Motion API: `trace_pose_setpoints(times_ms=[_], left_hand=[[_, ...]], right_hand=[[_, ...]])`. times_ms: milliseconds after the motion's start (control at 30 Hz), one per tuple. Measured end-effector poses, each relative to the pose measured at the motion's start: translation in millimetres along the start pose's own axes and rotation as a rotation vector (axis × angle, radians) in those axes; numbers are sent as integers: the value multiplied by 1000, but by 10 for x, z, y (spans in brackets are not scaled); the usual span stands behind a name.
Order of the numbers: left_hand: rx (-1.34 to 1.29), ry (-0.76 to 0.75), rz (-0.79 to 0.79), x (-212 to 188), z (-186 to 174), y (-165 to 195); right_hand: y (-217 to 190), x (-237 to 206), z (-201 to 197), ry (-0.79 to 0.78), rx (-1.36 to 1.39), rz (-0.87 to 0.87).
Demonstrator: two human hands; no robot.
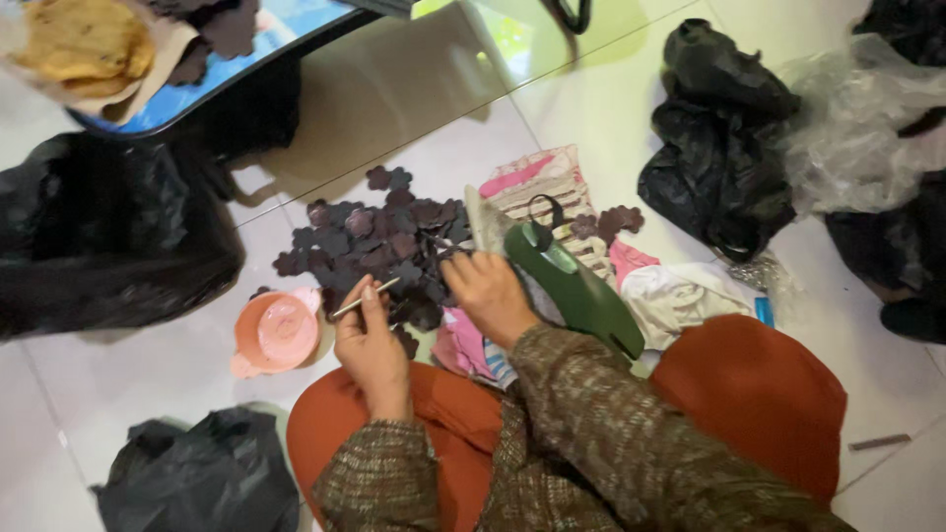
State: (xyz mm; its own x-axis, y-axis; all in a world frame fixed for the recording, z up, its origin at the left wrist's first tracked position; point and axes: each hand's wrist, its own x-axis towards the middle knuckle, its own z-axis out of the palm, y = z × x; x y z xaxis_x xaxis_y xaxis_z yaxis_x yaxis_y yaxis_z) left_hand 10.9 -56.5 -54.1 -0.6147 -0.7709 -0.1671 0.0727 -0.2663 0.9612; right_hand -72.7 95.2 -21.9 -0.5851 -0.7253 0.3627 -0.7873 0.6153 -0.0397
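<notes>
Our left hand [370, 340] pinches a thin metal rod [365, 298]. Our right hand [488, 291] pinches a dark flower cutout [445, 246]. We should lift only one from the pile [370, 232].

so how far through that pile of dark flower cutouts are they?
Done: hard to tell; no finished set is plainly apart from the heap. In hand: the left hand holds a thin metal tool, and the right hand reaches into the dark flower-shaped pieces on the floor. Left: most of the pile looks loose and unsorted, with a few pieces lying off on the striped cloth.
</notes>
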Motion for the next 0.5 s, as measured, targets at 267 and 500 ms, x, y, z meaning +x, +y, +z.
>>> trace_pose_setpoints(times_ms=[267, 500], left_hand=[[32, -30, -17, -28, 44, -25], [52, -45, -35, -24, 1, -54]], right_hand=[[19, -59, -26, 46, -83, -27], [-17, -116, -252, 40, 194, 70]])
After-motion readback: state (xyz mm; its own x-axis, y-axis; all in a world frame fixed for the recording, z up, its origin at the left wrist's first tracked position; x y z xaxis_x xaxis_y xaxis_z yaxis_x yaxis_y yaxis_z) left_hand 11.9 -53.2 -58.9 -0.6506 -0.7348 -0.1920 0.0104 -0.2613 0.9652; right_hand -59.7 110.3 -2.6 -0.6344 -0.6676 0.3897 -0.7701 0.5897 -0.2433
